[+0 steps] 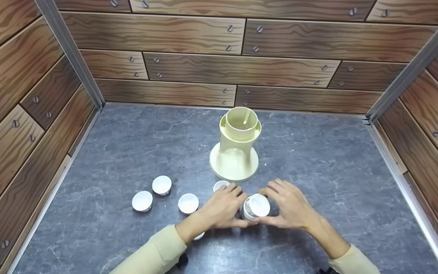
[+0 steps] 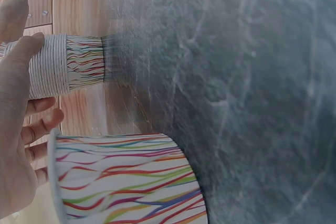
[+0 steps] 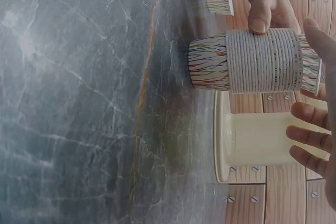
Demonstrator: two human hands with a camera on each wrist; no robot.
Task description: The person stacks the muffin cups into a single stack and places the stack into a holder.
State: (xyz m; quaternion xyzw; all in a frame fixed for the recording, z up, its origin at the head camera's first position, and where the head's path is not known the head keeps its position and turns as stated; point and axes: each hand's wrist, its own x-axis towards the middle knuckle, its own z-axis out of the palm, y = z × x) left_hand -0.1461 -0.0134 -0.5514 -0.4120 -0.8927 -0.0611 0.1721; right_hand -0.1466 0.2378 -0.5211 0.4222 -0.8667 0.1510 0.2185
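Note:
A stack of paper cups (image 3: 262, 61), white with colourful wavy lines, stands upright between my hands. My left hand (image 1: 224, 207) grips its side, thumb on the ridged rims, as the left wrist view also shows. At the top, one paper cup (image 1: 260, 205) sits tilted and partly raised out of the stack, its rim upward. My right hand (image 1: 289, 205) pinches that cup between thumb and index finger, while the other fingers (image 3: 310, 135) are spread away from it. A single paper cup (image 2: 126, 182) stands just beside my left hand.
Several single cups stand upright left of the stack, among them a far cup (image 1: 162, 185) and an outer cup (image 1: 142, 201). Behind the stack rises a pale yellow cylinder (image 1: 236, 146) on a round flared base. Wood-patterned walls (image 1: 242, 68) enclose the dark marbled table (image 1: 318, 160).

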